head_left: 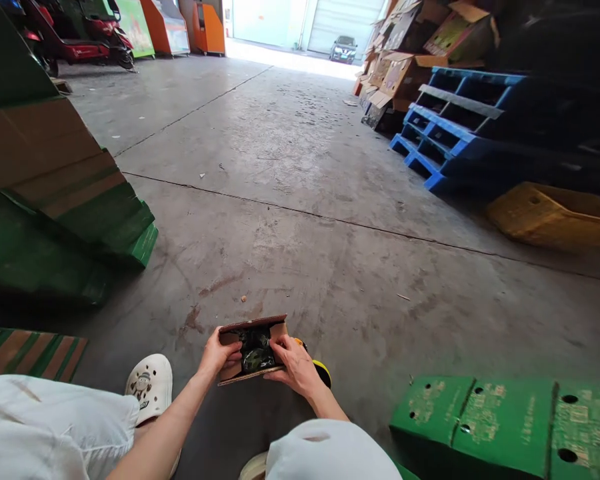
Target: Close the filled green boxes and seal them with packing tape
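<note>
A small open cardboard box (253,323) is held in the air low in the middle of the view, its opening facing up. Dark items in shiny clear wrapping (257,350) lie inside it. My left hand (221,355) grips the box's left end, thumb over the inner flap. At the right end, my right hand (294,363) holds the box, with fingers at the inner flap and thumb side along the lower edge. Partly hidden behind my right hand is a black and yellow round object (323,373), close to the floor.
Green cartons (505,413) stand at lower right, and stacked green and brown cartons (55,167) at left. A yellow crate (555,217), blue pallets (435,133) and piled cardboard boxes (397,77) line the right side. A red scooter (87,43) is parked at upper left.
</note>
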A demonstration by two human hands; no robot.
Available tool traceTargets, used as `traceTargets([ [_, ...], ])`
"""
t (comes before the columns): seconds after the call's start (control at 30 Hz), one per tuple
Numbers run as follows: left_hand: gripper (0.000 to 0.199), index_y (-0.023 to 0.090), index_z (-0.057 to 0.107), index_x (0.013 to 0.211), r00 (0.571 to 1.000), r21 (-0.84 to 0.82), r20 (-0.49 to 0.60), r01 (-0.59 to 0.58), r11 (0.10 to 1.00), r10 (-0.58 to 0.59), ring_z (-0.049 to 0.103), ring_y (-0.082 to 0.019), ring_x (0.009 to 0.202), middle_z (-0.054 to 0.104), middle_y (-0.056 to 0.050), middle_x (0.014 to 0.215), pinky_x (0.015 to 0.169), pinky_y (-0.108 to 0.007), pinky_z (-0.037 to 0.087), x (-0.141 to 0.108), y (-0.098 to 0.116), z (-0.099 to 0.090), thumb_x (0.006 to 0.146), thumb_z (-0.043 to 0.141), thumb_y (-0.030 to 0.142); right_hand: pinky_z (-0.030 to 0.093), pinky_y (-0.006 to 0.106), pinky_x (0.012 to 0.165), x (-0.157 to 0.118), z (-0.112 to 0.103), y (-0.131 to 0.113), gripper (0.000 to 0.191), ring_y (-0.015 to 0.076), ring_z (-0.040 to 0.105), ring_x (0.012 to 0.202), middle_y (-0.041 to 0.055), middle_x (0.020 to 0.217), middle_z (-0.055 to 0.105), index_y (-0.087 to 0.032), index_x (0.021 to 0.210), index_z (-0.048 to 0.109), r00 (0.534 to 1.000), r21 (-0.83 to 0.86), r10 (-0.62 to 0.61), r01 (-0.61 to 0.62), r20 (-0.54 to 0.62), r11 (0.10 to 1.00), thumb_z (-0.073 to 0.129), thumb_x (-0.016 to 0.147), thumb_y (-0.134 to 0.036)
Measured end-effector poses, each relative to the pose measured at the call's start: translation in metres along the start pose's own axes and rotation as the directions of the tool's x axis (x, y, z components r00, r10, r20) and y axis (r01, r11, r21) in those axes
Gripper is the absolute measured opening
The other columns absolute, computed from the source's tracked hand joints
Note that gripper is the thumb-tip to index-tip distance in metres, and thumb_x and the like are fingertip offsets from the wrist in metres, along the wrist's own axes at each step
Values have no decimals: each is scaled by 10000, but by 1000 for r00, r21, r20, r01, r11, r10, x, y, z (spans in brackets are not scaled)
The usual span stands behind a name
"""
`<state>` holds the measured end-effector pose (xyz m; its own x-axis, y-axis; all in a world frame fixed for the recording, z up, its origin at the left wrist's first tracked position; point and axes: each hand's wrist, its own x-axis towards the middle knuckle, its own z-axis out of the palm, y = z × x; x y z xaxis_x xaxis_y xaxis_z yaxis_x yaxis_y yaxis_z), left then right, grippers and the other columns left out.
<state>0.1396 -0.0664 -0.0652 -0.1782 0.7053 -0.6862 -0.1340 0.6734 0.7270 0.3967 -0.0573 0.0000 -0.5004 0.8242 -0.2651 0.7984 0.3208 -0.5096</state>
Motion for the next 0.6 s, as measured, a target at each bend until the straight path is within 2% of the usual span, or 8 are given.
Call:
traceTargets([
  [0.07,741,249,538,1217,1000,40,24,-10,999,9,758,-195,598,728,18,770,500,-210,537,1,2,-4,654,958,487,517,422,1029,4,-1,-2,701,308,635,1197,85,1314,655,-291,1384,666,1000,-22,0,0,0,1000,886,786,-581],
  [0.17,666,236,582,1209,998,70,62,-29,997,24,748,-174,565,740,7,821,476,-192,515,0,5,-10,699,927,488,520,416,1025,4,2,-4,676,302,638,1202,77,1314,661,-304,1386,662,1000,-59,3,-4,-7,998,865,810,-591],
  [0.23,609,223,596,1209,997,68,72,-28,997,23,750,-172,561,745,-3,841,462,-186,505,-1,6,-12,732,906,442,518,432,1030,1,6,-4,727,316,632,1211,83,1313,661,-300,1419,640,1000,-109,3,-5,-18,994,880,794,-586],
  [0.33,577,212,602,1194,998,60,61,-22,998,18,732,-170,524,745,-4,827,427,-183,476,-1,6,-13,732,900,385,512,452,1027,-3,14,-3,888,328,622,1213,105,1328,646,-302,1557,518,999,-194,-43,37,-28,980,891,794,-563],
  [0.43,584,209,613,1163,997,20,67,-27,999,25,692,-147,470,731,14,776,395,-167,428,-1,6,-12,699,923,383,510,448,1008,-1,18,3,919,322,619,1199,119,1329,624,-342,1616,444,994,-253,-111,109,5,961,851,831,-591],
  [0.5,589,214,627,1163,997,-41,73,6,999,-3,700,-146,487,735,12,771,417,-171,455,-1,8,-13,695,932,402,515,445,994,3,19,7,893,320,616,1181,116,1299,619,-364,1594,482,990,-271,-134,141,44,952,832,822,-646],
  [0.6,537,228,655,1160,994,-148,77,83,986,-72,776,-180,626,778,-28,891,535,-213,568,0,15,-12,730,919,409,519,452,994,10,18,13,878,324,604,1171,107,1265,611,-393,1570,519,986,-282,-141,159,84,946,816,803,-699],
])
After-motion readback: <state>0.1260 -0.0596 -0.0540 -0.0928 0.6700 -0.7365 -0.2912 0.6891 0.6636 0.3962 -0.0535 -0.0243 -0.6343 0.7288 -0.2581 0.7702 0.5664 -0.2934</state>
